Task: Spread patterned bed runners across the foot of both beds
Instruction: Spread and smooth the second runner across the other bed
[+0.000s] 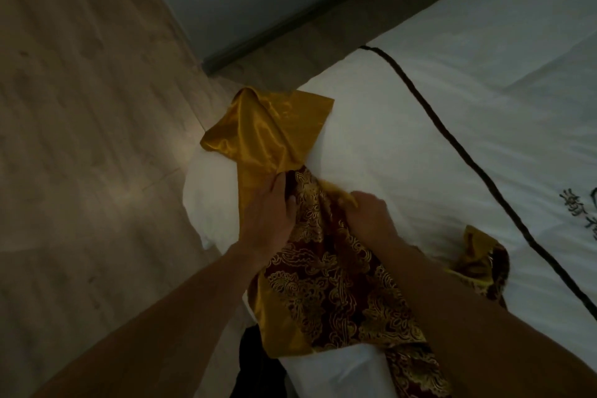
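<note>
Progress: early. The runner (pixel 323 275) lay bunched and twisted at the near corner of the bed (pixel 403 139), not yet spread across the foot. One end was flopped over toward the corner edge with its plain lining uppermost. A further crumpled portion sat on the cover to the right, beside the piping (pixel 452 139). Only this one bed could be identified with certainty, and the condition of the second could not be told. Judged remaining: untwisting, turning the patterned face up, drawing the runner flat across the foot, then the other bed.

Hands: the left hand (pixel 268 207) grasped the runner where lining met pattern, fingers curled into the cloth. The right hand (pixel 368 216) clutched a gathered fold just beside it.

Materials: the runner was dark red brocade with raised gold scrollwork, backed in glossy gold satin that creased softly and caught the light. The bed cover was white, matt and lightly wrinkled, edged by thin dark piping, with dark embroidery (pixel 578 213) at the right margin. The floor (pixel 80 107) was pale wood-grain plank.
</note>
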The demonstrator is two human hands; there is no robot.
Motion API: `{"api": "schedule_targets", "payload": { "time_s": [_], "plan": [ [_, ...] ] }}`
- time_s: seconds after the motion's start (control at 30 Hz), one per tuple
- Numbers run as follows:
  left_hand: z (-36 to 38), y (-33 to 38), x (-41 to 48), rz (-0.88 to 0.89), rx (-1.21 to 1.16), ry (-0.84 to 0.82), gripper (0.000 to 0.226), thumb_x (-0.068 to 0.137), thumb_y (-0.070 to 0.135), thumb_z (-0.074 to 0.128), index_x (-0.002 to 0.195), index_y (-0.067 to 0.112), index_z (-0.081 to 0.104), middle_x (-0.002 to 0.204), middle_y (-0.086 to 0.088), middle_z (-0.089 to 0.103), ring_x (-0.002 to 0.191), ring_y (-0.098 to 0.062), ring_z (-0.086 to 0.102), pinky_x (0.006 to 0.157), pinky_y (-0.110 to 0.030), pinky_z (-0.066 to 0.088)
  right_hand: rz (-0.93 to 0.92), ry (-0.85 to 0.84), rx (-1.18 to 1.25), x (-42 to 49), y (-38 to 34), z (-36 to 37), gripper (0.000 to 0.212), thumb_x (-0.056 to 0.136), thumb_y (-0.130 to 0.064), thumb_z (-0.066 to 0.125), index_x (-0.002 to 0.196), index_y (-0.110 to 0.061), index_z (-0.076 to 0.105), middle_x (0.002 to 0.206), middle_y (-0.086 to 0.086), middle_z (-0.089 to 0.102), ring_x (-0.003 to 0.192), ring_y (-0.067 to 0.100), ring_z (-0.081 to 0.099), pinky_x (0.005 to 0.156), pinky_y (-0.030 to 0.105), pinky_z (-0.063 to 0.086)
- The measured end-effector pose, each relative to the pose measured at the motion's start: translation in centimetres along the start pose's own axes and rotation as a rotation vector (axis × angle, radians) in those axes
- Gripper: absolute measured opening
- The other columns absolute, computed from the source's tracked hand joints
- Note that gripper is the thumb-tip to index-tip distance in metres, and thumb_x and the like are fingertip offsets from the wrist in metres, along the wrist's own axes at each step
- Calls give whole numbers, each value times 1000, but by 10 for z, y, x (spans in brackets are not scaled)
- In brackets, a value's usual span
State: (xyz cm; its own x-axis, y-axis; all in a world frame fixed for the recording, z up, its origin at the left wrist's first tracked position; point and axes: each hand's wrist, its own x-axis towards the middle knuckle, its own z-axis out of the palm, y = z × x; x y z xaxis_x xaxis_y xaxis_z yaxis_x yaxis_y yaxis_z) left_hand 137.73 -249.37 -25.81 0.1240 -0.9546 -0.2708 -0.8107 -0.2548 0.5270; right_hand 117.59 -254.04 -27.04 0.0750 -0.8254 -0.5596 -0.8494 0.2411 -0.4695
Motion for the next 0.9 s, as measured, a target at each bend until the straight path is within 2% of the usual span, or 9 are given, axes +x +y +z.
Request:
{"api": "schedule_targets", "payload": {
  "time_s": [0.17,0.3,0.37,0.43,0.53,0.67,0.77,0.83,0.9],
  "plan": [
    [-30,-2,7,0,-50,219,52,105,27,42,155,15,33,154,-10,39,135,-29,46,103,-47,50,190,426,156,-5,9,-57,25,105,-30,47,107,-12,65,101,21,67,93,41,63,68,34,37],
    [-44,-12,4,-196,12,108,62,100,36,51,155,18,29,145,-14,44,124,-39,53,93,-58,52,245,526,70,-20,39,-105,26,104,-36,45,100,-16,62,94,18,66,86,40,63,70,40,47],
    [-40,-29,2,-417,47,-118,75,92,54,55,154,20,29,145,-16,46,127,-42,52,101,-60,47,279,465,-7,-31,61,-119,28,103,-41,44,91,-19,58,89,14,63,84,37,62,72,42,50],
    [-31,-46,0,-576,51,-338,88,81,68,48,152,18,37,146,-18,49,128,-42,51,106,-57,43,350,226,-104,-35,81,-122,34,99,-49,45,84,-19,53,84,9,58,86,34,61,77,43,52],
    [-24,-37,-7,-783,-29,-331,75,87,61,53,141,9,50,140,-22,47,127,-43,47,107,-52,42,350,-43,-313,-34,86,-115,49,89,-65,46,97,-18,57,100,10,59,95,35,62,89,47,52],
    [-23,-21,-9,-606,65,5,70,90,53,62,141,10,40,153,-22,29,141,-42,30,107,-58,38,12,201,-233,-2,49,-94,55,96,-41,54,143,-12,50,140,19,51,129,38,50,109,49,38],
    [-18,-28,5,-376,-51,139,62,87,44,69,131,12,40,152,-22,34,140,-44,33,100,-63,45,-142,131,-200,28,6,-74,58,107,-42,38,156,-12,32,160,17,35,151,31,27,125,45,11],
    [-18,-29,14,-239,-171,154,61,88,46,67,134,21,38,144,-17,42,131,-39,46,92,-59,52,-127,9,-36,44,-20,-60,55,109,-43,31,157,-18,31,155,12,45,146,29,37,125,45,17],
    [-21,-28,18,-155,-241,112,70,90,58,59,149,37,27,144,-14,41,126,-33,51,90,-54,55,-173,-98,50,49,-42,-48,46,109,-43,32,150,-25,46,143,8,58,130,28,56,114,40,39]
  ]
}}
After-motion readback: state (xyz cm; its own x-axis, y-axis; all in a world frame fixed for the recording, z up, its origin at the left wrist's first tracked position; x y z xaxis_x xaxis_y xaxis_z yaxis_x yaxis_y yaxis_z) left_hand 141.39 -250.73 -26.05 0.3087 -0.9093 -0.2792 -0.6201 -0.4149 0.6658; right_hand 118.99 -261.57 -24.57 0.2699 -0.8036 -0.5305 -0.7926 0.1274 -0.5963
